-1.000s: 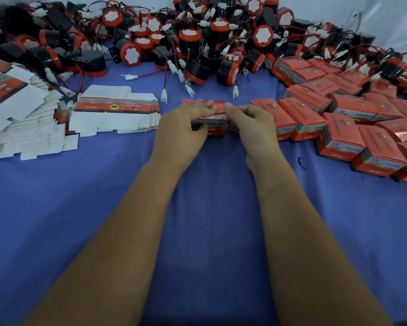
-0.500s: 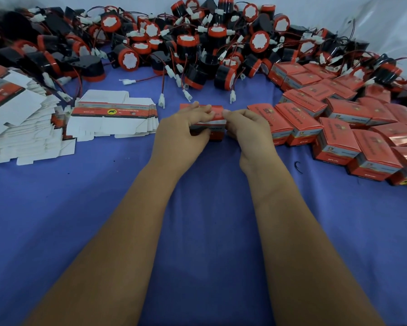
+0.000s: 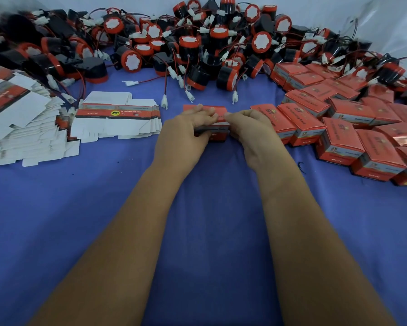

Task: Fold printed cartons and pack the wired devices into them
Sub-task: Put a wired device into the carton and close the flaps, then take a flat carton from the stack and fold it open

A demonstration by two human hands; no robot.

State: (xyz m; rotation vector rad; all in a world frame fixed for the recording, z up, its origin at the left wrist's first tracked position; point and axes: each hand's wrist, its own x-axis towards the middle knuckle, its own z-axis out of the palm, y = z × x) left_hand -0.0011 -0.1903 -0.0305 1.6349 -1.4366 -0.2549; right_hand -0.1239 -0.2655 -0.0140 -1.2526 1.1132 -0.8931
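- The left hand (image 3: 182, 135) and right hand (image 3: 252, 132) are both gripping one red carton (image 3: 217, 118) at mid-counter, fingers (image 3: 207, 112) curled over its top.
- The carton is sitting on the blue counter (image 3: 209, 231), just left of the packed cartons (image 3: 339, 128).
- Flat cartons (image 3: 117, 118) are lying to the left.
- Wired devices (image 3: 190, 45) are lying heaped behind.

Flat cartons (image 3: 117, 118) lie left, packed cartons (image 3: 339, 128) right, wired devices (image 3: 197, 50) behind.
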